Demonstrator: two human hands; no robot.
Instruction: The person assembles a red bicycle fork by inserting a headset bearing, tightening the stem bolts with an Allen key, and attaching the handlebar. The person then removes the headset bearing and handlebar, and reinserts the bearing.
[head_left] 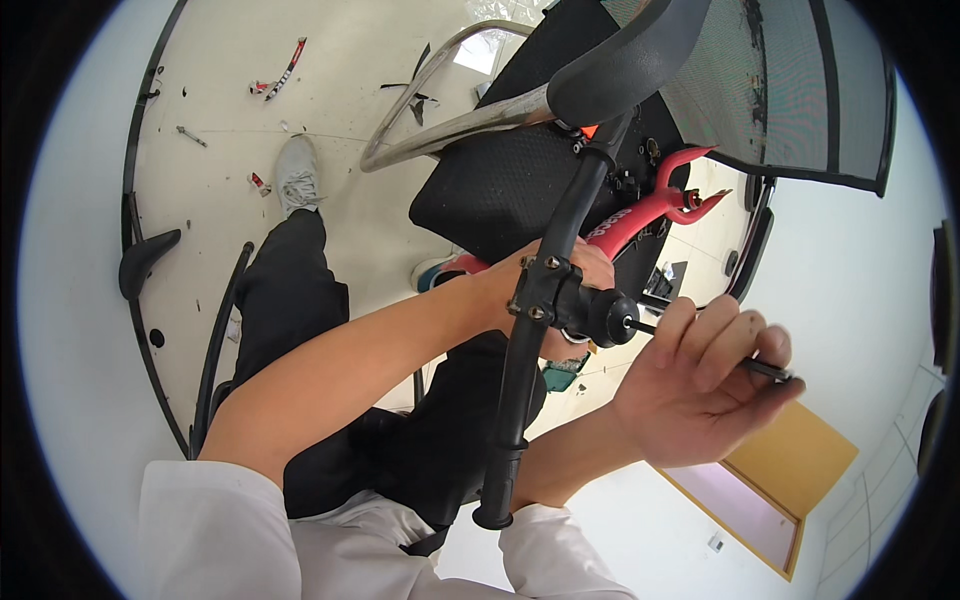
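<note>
A black handlebar [514,375] with rubber grips runs lengthwise in front of me, clamped in a black stem [541,290] with several bolts. Beyond it slants a red bicycle fork [635,222], its two prongs pointing away to the right. My left hand [594,264] is wrapped around the fork's upper end close behind the stem, partly hidden by the handlebar. My right hand [705,385] grips a black hex key [765,370] with curled fingers. The key's thin shaft reaches into the middle of the stem's round black end [612,318].
A black chair seat [480,190] with a tubular metal armrest [450,125] stands ahead, small parts lying on it. Its mesh back [800,90] rises at the right. On the floor are a red-and-black strip [287,70], scattered bits and a green box [565,371].
</note>
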